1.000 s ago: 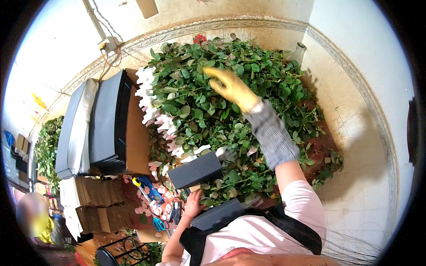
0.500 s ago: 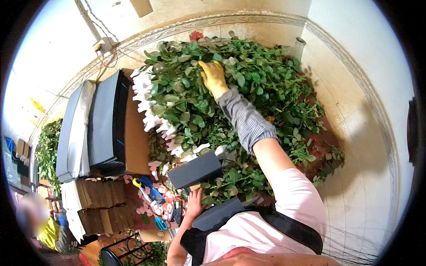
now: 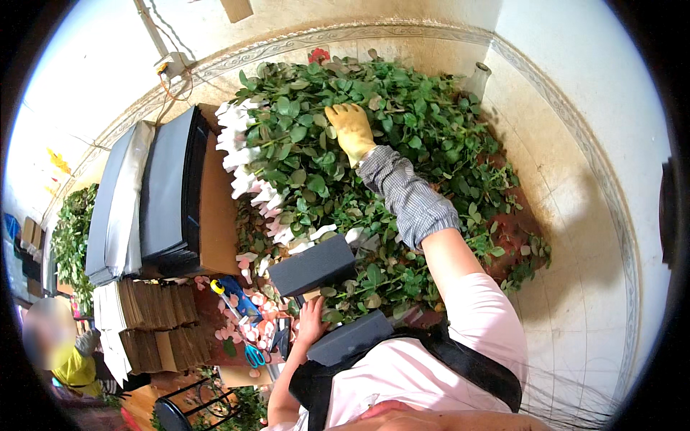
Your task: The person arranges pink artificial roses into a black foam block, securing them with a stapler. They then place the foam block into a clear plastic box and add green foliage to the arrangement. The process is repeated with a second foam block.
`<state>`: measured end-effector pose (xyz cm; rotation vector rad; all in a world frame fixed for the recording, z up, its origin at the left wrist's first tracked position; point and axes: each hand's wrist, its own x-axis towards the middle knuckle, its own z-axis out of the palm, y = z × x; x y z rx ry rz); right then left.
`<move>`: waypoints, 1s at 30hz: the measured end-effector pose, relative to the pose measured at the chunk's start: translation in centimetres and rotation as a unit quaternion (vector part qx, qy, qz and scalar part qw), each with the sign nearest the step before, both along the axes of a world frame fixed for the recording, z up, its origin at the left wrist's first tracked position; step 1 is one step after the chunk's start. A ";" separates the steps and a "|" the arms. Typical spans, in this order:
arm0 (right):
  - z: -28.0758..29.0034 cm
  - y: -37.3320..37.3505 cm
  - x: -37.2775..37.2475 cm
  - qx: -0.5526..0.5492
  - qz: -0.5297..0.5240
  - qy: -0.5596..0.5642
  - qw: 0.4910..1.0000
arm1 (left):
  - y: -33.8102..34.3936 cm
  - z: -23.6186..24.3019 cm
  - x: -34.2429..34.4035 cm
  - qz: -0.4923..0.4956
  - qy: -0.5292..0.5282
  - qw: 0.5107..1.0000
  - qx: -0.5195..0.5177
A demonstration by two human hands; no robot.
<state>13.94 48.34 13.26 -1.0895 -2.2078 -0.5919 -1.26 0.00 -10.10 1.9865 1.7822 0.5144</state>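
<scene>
Your right arm stretches far across the scene, its grey sleeve cover slanting far and left to the yellow-gloved right hand, whose fingers bend down over the pile of leafy stems filling the middle and far side; you cannot tell whether they pinch one. Your bare left hand lies near and left, fingers slightly apart, between the dark box and the nearer dark block, its grip unclear.
</scene>
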 end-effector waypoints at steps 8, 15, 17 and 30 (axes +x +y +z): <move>9.5 -11.0 -2.0 0.027 0.169 -0.017 0.985 | -1.1 -0.6 -0.3 0.040 0.018 0.999 0.000; 3.9 -10.3 10.4 0.063 -0.018 0.088 0.994 | -0.5 -0.1 0.5 0.052 -0.009 0.998 -0.019; 5.6 -12.7 13.0 0.136 -0.063 0.057 0.987 | -0.7 -0.5 0.5 0.057 -0.023 0.998 -0.001; -15.7 -31.4 17.0 -0.299 0.096 -0.072 0.947 | -0.2 0.0 -0.2 0.025 -0.023 0.999 0.019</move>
